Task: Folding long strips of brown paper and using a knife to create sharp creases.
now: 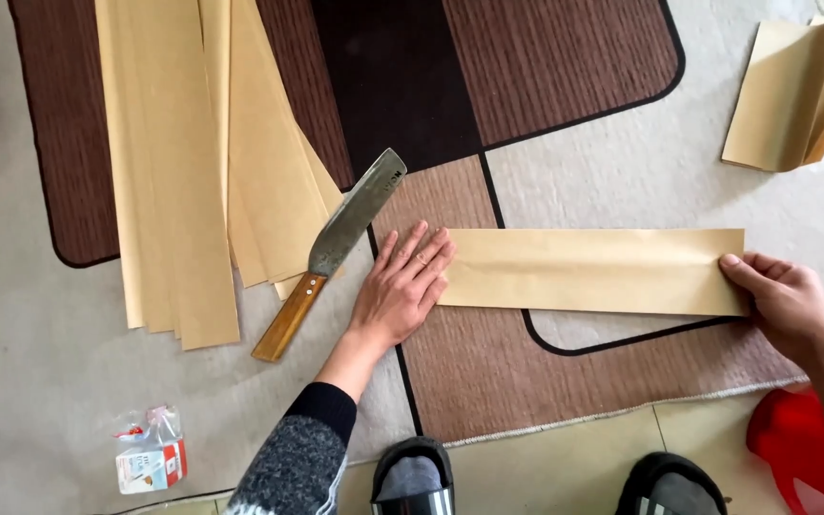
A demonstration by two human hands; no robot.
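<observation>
A long tan paper strip (593,270) lies flat on the patterned rug (565,57), running left to right. My left hand (402,286) presses flat on its left end, fingers together and stretched out. My right hand (782,298) holds the strip's right end, thumb on top at the edge. A broad metal blade with a wooden handle (336,246) lies just left of my left hand, untouched, its tip pointing up and right.
A fan of several long tan paper strips (193,162) lies at the left of the rug. Folded tan sheets (798,91) sit at the top right. A small plastic packet (150,453) lies at the bottom left. A red object (798,448) and my slippered feet (412,477) are at the bottom.
</observation>
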